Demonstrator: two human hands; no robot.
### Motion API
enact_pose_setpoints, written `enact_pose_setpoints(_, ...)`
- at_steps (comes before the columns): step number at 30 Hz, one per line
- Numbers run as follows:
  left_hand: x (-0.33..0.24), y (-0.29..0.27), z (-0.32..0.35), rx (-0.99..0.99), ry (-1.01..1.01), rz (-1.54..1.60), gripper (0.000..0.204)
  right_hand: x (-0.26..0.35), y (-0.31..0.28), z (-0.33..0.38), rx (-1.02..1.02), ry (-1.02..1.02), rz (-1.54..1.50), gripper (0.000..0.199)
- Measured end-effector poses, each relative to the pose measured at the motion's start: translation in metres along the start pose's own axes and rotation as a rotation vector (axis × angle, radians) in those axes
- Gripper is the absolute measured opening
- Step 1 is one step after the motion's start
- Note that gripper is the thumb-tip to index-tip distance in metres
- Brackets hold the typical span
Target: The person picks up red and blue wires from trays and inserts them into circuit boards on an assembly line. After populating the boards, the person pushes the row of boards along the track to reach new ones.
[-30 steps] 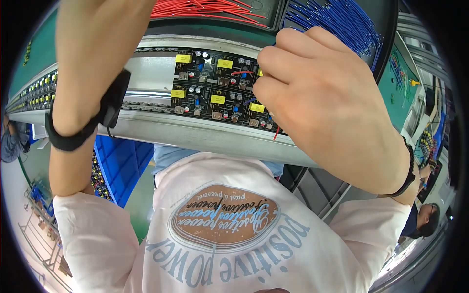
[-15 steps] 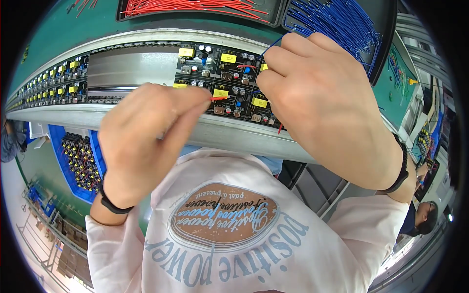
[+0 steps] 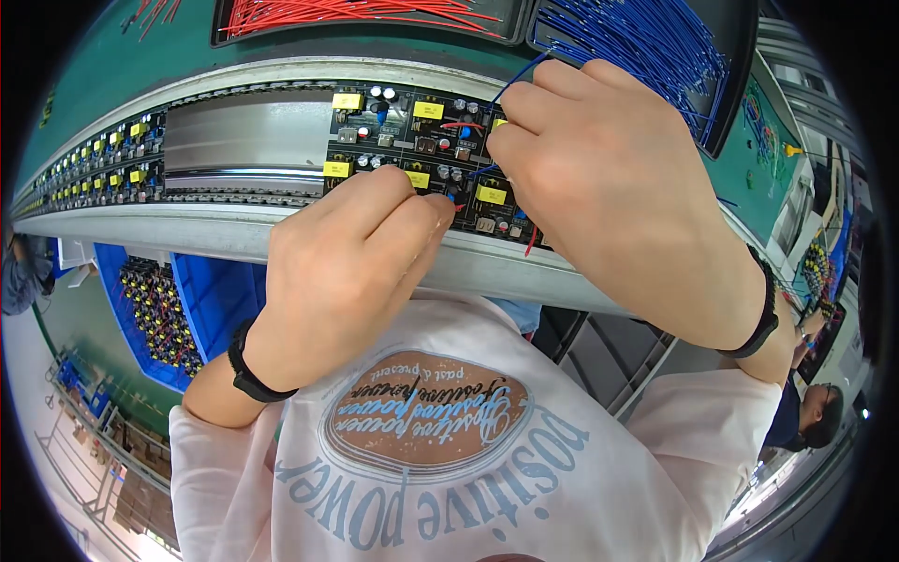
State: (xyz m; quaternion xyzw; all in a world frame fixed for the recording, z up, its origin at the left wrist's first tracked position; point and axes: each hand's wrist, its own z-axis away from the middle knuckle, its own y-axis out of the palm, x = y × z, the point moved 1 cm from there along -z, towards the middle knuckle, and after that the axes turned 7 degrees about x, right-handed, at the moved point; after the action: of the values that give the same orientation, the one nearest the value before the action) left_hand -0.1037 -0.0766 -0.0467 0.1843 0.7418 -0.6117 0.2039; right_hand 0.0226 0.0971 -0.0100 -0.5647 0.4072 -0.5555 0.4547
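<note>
My left hand [image 3: 361,248] is closed, its fingertips pinched down at the near row of black circuit boards [image 3: 423,208]. A small bit of red wire [image 3: 459,207] shows at those fingertips; the rest of it is hidden. My right hand [image 3: 613,178] is curled closed over the boards farther right. A blue wire [image 3: 515,81] sticks out from its fingers towards the far side. The boards carry yellow block components [image 3: 428,110], blue discs and small capacitors. On one far-row board lies another red wire [image 3: 461,125], and a red wire end [image 3: 532,240] hangs over the near rail.
Black trays of red wires [image 3: 365,13] and blue wires [image 3: 637,56] stand beyond the metal conveyor rail [image 3: 243,223]. More boards [image 3: 103,159] sit along the track at left. Blue bins [image 3: 178,309] below hold finished-looking boards. Another person [image 3: 810,417] is at far right.
My left hand has moved right and its red wire, earlier in plain view, is now mostly hidden against the board. The boards have shifted slightly left. My right hand stays nearly in place.
</note>
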Motion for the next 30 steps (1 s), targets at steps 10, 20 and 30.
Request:
enact_pose_setpoints(10, -0.008, 0.003, -0.006, 0.018, -0.029, -0.082, 0.016, 0.005, -0.019, -0.001, 0.123, 0.001, 0.1, 0.008)
enact_pose_setpoints(20, -0.01, -0.001, -0.013, 0.028, -0.041, -0.121, 0.014, 0.004, -0.008, -0.003, 0.077, -0.077, 0.07, 0.008)
enact_pose_setpoints(30, -0.014, -0.004, -0.018, 0.052, -0.023, -0.177, 0.015, 0.004, -0.04, -0.002, 0.09, -0.049, 0.042, 0.013)
